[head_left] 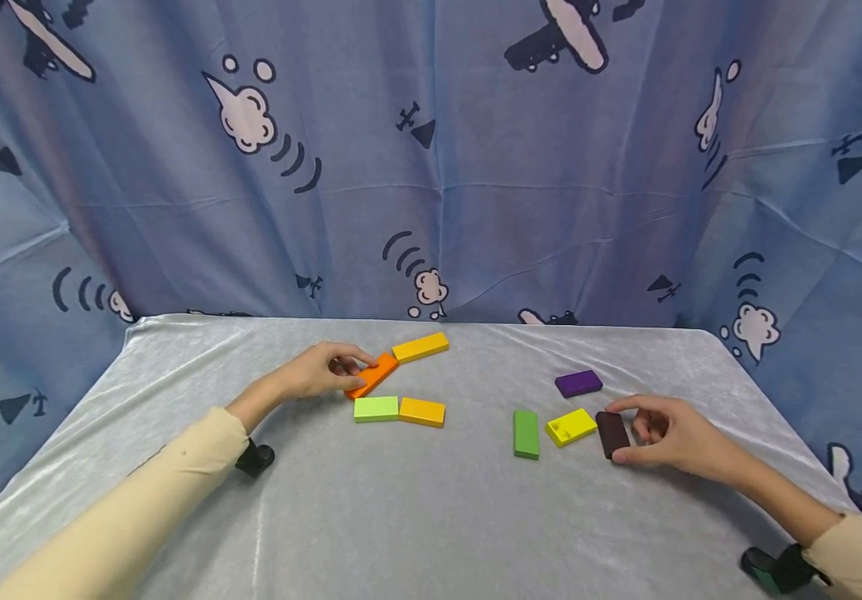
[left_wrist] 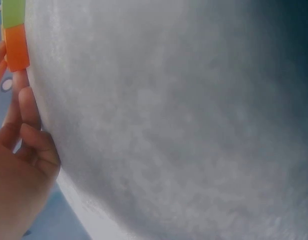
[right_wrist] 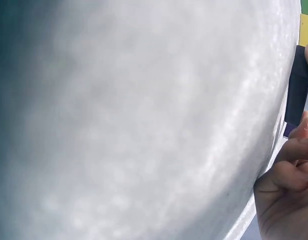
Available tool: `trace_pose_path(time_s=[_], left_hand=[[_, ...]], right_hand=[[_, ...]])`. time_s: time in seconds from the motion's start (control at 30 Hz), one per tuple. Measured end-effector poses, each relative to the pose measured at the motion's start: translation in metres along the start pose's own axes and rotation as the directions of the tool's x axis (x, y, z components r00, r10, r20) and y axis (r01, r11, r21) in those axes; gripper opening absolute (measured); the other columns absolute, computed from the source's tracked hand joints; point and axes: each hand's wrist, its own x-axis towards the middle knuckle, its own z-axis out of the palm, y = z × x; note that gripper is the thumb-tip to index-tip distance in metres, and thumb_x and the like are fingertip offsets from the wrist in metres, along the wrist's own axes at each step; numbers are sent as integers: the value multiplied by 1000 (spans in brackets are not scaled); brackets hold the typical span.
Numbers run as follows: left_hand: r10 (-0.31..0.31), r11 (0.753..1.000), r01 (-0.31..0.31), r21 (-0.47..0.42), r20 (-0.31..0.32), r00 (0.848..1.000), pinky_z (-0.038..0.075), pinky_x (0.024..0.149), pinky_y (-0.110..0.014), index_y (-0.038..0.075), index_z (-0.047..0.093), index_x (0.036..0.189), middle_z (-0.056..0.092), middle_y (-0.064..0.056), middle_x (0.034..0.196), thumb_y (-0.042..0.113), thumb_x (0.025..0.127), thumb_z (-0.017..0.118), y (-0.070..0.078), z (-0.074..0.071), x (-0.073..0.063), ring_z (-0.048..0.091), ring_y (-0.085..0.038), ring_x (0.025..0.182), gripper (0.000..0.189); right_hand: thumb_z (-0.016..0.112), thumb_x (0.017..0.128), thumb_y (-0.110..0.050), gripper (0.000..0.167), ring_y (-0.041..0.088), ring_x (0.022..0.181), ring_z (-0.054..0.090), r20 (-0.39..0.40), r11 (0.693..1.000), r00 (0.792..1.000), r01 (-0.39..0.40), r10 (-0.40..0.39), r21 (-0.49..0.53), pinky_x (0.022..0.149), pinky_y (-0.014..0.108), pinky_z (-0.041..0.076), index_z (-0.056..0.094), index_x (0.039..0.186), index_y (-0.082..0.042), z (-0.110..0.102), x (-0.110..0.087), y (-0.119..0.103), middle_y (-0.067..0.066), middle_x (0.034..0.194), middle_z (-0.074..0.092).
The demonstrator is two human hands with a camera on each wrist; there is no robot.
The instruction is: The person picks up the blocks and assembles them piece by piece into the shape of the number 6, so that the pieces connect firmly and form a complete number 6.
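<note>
On the left, my left hand (head_left: 323, 369) pinches an orange block (head_left: 373, 376) between thumb and fingers; the left wrist view shows the same orange block (left_wrist: 16, 47) at the fingertips. Its far end meets a yellow-orange block (head_left: 421, 347). Just in front lie a light green block (head_left: 376, 409) and another yellow-orange block (head_left: 422, 412), end to end. On the right, my right hand (head_left: 659, 431) grips a dark brown block (head_left: 613, 435) by its two ends. That dark block (right_wrist: 297, 85) shows at the right wrist view's edge. Beside it lies a bright yellow block (head_left: 571, 427).
A green block (head_left: 526, 434) lies left of the bright yellow one, and a purple block (head_left: 578, 383) lies behind it. A pale grey cloth (head_left: 431, 517) covers the table. Behind the table hangs a blue patterned curtain (head_left: 371, 200).
</note>
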Motion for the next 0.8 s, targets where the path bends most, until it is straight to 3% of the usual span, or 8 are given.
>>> trace_pose_path(time_s=[0.37, 0.8], left_hand=[[-2, 1000, 2, 0, -3, 1000, 52, 77, -35, 8, 71, 127, 67, -6, 104, 7, 95, 72, -3, 0, 2, 62, -22, 92, 32], [-1, 1000, 1, 13, -5, 1000, 52, 79, -35, 8, 71, 127, 68, -6, 105, 6, 95, 72, -1, 0, 0, 62, -22, 93, 32]], right_hand=[[91, 77, -15, 53, 11, 59, 45, -37, 999, 999, -2, 1, -47, 49, 28, 37, 68, 124, -3, -1, -1, -4, 1, 75, 53], [90, 78, -17, 47, 11, 58, 46, -54, 1000, 998, 18, -17, 15, 49, 27, 38, 69, 119, -8, 8, 3, -25, 0, 74, 51]])
